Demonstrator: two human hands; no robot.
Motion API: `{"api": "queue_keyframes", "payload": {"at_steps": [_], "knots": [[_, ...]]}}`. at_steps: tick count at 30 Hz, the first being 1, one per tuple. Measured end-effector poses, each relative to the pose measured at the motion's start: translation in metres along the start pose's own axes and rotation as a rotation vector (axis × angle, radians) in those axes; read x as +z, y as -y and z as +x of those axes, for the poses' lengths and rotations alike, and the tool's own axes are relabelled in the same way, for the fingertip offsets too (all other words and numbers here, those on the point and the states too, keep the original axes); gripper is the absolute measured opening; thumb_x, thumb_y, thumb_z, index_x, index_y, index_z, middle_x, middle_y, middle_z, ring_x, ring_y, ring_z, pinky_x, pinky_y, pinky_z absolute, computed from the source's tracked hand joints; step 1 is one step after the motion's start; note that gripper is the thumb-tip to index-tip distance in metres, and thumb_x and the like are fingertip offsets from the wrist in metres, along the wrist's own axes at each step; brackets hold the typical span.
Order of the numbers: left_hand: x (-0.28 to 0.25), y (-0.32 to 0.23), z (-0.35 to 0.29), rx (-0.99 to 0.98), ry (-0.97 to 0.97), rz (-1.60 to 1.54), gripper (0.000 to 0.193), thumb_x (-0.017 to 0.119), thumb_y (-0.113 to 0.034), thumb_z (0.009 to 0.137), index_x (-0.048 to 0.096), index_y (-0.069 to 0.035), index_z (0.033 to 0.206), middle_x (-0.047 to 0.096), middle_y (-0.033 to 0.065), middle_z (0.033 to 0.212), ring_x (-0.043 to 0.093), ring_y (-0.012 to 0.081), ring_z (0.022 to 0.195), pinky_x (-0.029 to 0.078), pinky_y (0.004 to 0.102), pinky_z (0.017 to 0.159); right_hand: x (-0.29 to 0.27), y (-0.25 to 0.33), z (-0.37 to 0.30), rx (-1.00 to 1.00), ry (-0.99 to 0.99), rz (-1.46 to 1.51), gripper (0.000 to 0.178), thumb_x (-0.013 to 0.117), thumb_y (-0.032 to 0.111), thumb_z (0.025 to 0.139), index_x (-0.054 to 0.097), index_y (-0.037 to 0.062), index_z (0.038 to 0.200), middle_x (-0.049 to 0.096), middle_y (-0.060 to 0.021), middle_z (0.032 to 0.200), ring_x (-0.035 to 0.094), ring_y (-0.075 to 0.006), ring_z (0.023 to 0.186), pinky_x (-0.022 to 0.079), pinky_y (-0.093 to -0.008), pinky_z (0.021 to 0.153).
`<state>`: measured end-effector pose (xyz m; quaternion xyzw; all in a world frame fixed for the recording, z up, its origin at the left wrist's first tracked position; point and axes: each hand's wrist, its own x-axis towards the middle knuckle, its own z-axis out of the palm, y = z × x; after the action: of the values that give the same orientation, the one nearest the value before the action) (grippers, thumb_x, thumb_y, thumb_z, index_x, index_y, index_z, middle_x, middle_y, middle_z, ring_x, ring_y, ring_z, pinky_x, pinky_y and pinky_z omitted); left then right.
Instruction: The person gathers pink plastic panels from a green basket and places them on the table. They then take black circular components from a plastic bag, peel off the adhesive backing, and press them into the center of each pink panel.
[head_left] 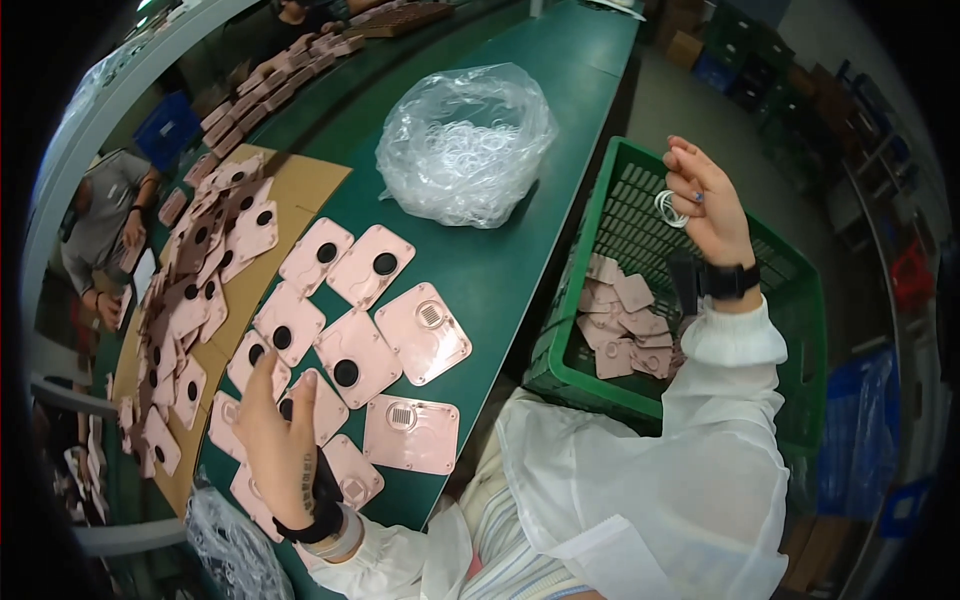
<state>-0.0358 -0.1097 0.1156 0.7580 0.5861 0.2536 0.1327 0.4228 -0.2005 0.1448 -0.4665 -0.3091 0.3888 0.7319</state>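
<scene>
My right hand (708, 205) is raised above the green crate, fingers curled round a few thin white rings (668, 208) that hang beside the palm. Over the near-left part of the green table (490, 310) is my left hand (272, 440), thumb and forefinger apart and nothing visible held; its other fingers are partly hidden. Beneath and around it lie several flat pink plastic panels (357, 358), most bearing a round black disc (346, 373). Two panels on the right, like the nearest one (412, 433), show a slotted grille instead. A clear plastic bag (465, 145) full of similar rings stands open farther back.
The green crate (625, 385) beside the table holds more pink panels (628, 318). To the left, many panels with discs lie heaped on brown cardboard (300, 190). A crumpled clear bag (235, 545) sits at the near left. Another person (115, 220) works across the table.
</scene>
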Motion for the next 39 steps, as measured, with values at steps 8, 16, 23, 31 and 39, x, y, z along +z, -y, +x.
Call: {"api": "queue_keyframes", "payload": {"at_steps": [8,16,23,31,39], "knots": [[-0.126,0.067,-0.014,-0.232,-0.223,0.422,0.044,0.062,-0.029,0.086,0.057,0.001,0.117,0.062,0.025,0.106,0.059,0.0374,0.101,0.046,0.0388,0.087,0.156,-0.069,-0.081,0.342,0.83,0.287,0.012,0.057,0.008,0.086,0.054,0.0036,0.097,0.054,-0.0052,0.074,0.04,-0.0069,0.053,0.029,-0.0193,0.046],[-0.229,0.16,-0.118,-0.701,-0.191,0.813,0.041,0.062,-0.034,0.084,0.063,0.0,0.107,0.067,0.0205,0.092,0.063,0.0378,0.09,0.049,0.0393,0.078,0.178,-0.125,-0.109,0.976,0.863,0.142,0.01,0.055,0.002,0.086,0.055,0.0005,0.096,0.054,-0.0042,0.069,0.037,-0.005,0.054,0.027,-0.0189,0.047],[-0.196,0.252,-0.189,-0.804,0.062,-0.081,0.023,0.062,-0.008,0.08,0.066,-0.001,0.102,0.067,0.009,0.076,0.064,0.0153,0.07,0.05,0.0288,0.067,0.174,-0.134,-0.096,0.902,0.88,0.065,0.007,0.055,0.003,0.086,0.055,0.0015,0.093,0.054,-0.0042,0.069,0.035,-0.0044,0.051,0.026,-0.019,0.045],[-0.122,0.211,-0.13,-0.615,-0.046,0.395,0.017,0.063,-0.013,0.081,0.067,0.001,0.091,0.067,0.0133,0.079,0.064,0.0236,0.067,0.051,0.0276,0.063,0.18,-0.143,-0.096,0.846,0.868,-0.075,0.005,0.056,0.004,0.085,0.055,0.0022,0.09,0.056,-0.0045,0.068,0.036,-0.0044,0.049,0.026,-0.0187,0.045],[-0.105,0.307,-0.148,-0.894,-0.324,0.705,0.023,0.066,-0.022,0.077,0.067,-0.004,0.092,0.066,0.0176,0.079,0.063,0.0351,0.069,0.052,0.0374,0.066,0.18,-0.148,-0.097,0.85,0.859,-0.102,0.007,0.057,0.002,0.085,0.058,0.0,0.092,0.06,-0.0044,0.07,0.041,-0.0038,0.051,0.029,-0.0183,0.048]]}}
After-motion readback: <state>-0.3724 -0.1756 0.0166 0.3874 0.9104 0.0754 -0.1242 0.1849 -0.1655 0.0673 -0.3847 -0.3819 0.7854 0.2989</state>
